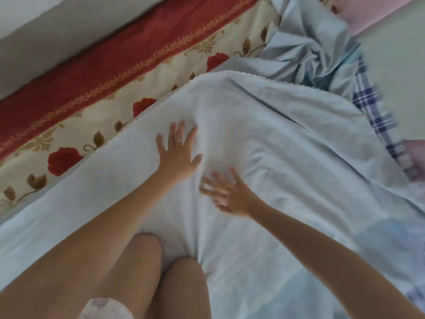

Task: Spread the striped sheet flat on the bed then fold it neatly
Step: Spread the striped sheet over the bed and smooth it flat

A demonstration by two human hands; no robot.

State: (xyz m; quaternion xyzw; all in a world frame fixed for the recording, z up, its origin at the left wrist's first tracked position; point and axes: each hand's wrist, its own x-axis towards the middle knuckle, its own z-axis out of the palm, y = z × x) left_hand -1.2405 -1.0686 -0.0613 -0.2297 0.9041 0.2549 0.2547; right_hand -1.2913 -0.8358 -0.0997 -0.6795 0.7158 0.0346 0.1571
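A pale blue sheet (287,157) lies spread over the bed, with a scalloped white edge along its left side and a blue plaid underside showing at its right edge. Its far end is bunched into a crumpled heap (305,49). My left hand (178,150) presses flat on the sheet, fingers spread, a ring on one finger. My right hand (226,192) lies flat on the sheet just to the right of it, fingers spread and slightly blurred. My knees (158,272) rest on the sheet's near part.
A cream bedcover (96,125) with red roses and a red band runs along the left. A pink pillow (372,12) lies at the far right, and another pink item (414,155) sits at the right edge.
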